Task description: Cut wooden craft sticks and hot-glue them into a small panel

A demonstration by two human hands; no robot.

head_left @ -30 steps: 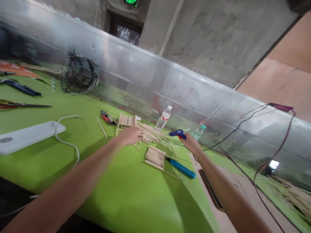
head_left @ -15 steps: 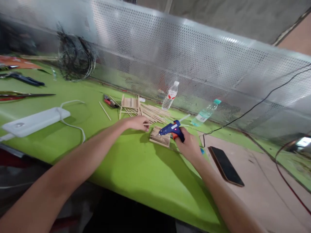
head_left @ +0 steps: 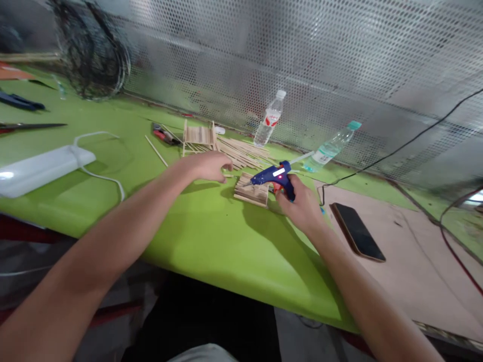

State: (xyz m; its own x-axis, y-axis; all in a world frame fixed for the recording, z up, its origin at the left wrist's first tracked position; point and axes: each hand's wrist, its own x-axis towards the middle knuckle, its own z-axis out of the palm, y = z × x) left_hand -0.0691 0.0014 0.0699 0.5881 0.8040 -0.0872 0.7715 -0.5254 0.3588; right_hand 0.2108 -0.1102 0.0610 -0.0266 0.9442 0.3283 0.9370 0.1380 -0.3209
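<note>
My left hand (head_left: 212, 166) is bent over a short pale wooden stick (head_left: 228, 175), whose end pokes out past the fingertips. The forefinger is lifted a little, and the rest of the hold is hidden behind the hand. My right hand (head_left: 300, 198) is wrapped round the handle of a blue hot glue gun (head_left: 273, 174) with an orange trigger and a lit red light. A clear glue stick (head_left: 302, 157) sticks out of its back. The nozzle points left over a small slatted wooden piece (head_left: 251, 193) lying on the green table.
Behind my hands are a small stick-built chair-like frame (head_left: 199, 136), a pile of loose sticks (head_left: 245, 152) and red-handled pliers (head_left: 165, 134). Two bottles (head_left: 269, 119) (head_left: 328, 151) stand near the perforated metal panel. A phone (head_left: 357, 232) lies right, a white power strip (head_left: 43, 168) left.
The view has tilted down and shifted. My left hand has turned, its forefinger now raised off the stick. My right hand keeps the glue gun over the slatted piece.
</note>
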